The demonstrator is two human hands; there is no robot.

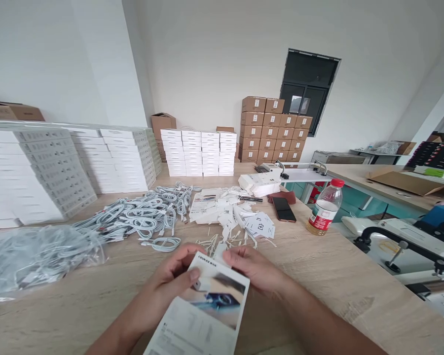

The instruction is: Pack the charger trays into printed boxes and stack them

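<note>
The flat, white, printed cardboard package is at the near middle of the scene, held above the pale wood-grain table and tilted, with its top end pointing to the far side. The left hand pinches it near the upper left corner, thumb on the printed front and fingers curled behind. The right hand is at the top edge, thumb and bent forefinger pressed together on what looks like a small white tab; whether this is part of the package cannot be told.

The package is probably light and fairly stiff, yet thin enough to crease or dent under a hard squeeze. Its smooth face may slide a little under dry fingers. The long side edges look like the steadiest hold, while the tab would bend or tear easily and suits only a gentle fingertip pinch.

Just beyond the hands lie scattered thin white paper scraps. Farther left spreads a heap of coiled, pale grey cables, soft and likely to tangle. To the right are a black smartphone and a clear plastic bottle with a red cap. Stacks of white boxes stand at the far side.
</note>
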